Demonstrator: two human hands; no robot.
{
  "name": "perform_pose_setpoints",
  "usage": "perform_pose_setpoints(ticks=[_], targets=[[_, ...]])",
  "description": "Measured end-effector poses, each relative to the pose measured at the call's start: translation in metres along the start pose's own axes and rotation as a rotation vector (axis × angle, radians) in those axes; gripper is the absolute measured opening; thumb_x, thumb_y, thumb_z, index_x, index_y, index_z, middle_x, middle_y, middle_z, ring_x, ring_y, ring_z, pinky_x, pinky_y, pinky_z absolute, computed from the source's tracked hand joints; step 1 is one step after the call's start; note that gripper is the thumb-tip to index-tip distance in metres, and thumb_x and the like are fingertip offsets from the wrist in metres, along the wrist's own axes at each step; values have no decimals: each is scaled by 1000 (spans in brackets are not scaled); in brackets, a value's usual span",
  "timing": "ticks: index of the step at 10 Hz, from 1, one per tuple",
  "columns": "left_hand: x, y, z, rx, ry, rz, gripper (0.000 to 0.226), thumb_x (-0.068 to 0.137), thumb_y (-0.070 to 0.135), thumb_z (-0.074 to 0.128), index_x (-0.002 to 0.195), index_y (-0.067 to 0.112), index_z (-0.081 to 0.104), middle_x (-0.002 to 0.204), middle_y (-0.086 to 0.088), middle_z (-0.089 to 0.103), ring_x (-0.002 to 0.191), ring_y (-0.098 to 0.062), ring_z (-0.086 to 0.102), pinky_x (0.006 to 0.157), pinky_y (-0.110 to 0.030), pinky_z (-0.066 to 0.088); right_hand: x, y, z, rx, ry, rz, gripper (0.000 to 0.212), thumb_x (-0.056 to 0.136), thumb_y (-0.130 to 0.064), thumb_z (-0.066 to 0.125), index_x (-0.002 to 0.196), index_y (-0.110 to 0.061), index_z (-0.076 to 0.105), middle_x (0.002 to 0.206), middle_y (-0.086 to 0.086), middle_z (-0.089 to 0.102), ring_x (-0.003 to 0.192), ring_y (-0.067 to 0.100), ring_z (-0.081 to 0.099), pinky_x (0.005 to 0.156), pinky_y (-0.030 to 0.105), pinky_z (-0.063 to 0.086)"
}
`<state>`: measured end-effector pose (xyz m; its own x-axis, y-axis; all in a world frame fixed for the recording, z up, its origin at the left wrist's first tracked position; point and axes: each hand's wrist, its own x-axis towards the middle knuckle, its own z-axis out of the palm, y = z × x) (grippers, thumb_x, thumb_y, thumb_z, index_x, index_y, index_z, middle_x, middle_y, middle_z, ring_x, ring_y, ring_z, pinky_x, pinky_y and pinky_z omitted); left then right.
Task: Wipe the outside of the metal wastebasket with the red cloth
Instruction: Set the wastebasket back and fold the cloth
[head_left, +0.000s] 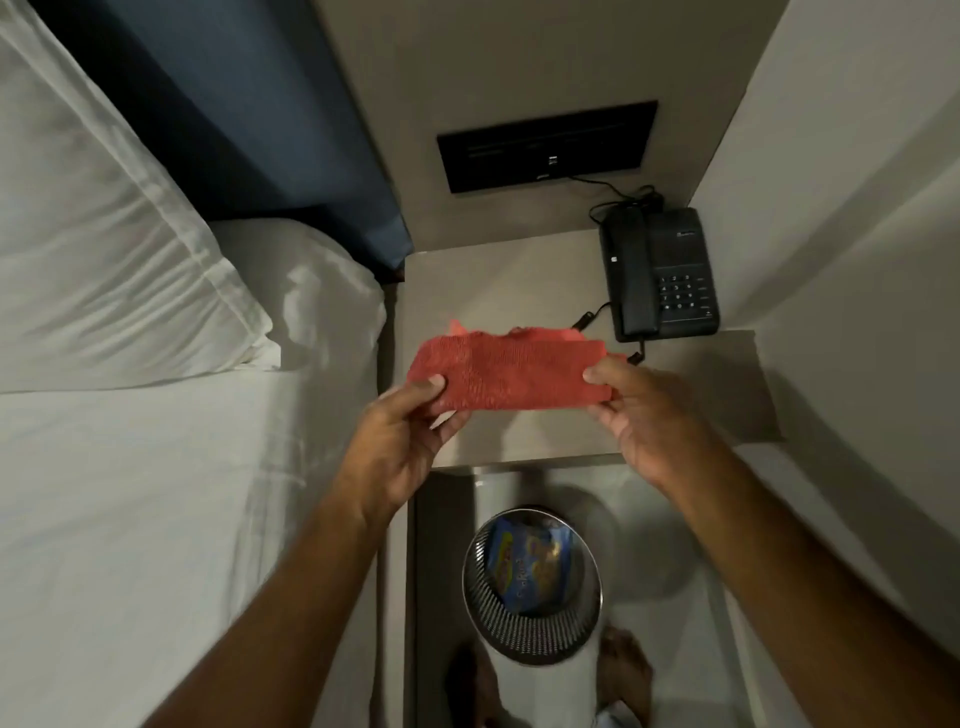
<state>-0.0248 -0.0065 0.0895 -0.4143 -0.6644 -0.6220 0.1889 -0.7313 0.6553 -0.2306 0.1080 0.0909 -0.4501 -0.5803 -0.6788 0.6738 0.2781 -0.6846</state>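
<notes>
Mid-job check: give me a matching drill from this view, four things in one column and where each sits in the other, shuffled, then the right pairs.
Things:
1. red cloth
2. metal wastebasket
3. telephone
4. pillow

Places:
A. on the bed at the left
B. on the floor under the nightstand's front edge, a snack wrapper inside
C. stretched between the left hand and right hand above the nightstand
D. at the back right of the nightstand top

Pairs: 1-C, 2-B, 3-D, 4-A

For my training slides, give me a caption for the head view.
Both hands stretch the red cloth above the nightstand; metal wastebasket waits below.
</notes>
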Motion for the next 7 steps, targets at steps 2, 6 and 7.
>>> perform_pose_setpoints(ticks=[2, 6, 7], targets=[[71, -23, -36, 222, 204, -65, 22, 88, -6, 51, 83, 14, 58, 79, -6, 68, 72, -18, 64, 73, -33, 56, 59, 63, 17, -294, 149, -84, 10, 80, 13, 70, 85, 5, 72, 88, 18, 67, 79, 28, 65, 76, 38, 62], [102, -58, -66, 1298, 409, 92, 34, 83, 22, 75, 108, 12, 55, 112, -12, 63, 105, -28, 63, 84, -37, 54, 97, 129, 8, -1259, 418, -190, 44, 93, -45, 71, 106, -3, 64, 103, 19, 76, 98, 38, 74, 70, 32, 45], [89, -43, -49, 1734, 311, 312, 58, 83, 25, 71, 132, 9, 45, 130, -18, 53, 120, -35, 52, 100, -46, 47, 90, 109, 23, -1545, 495, -283, 55, 93, -55, 64, 120, -8, 52, 108, 15, 75, 100, 36, 74, 67, 36, 48]])
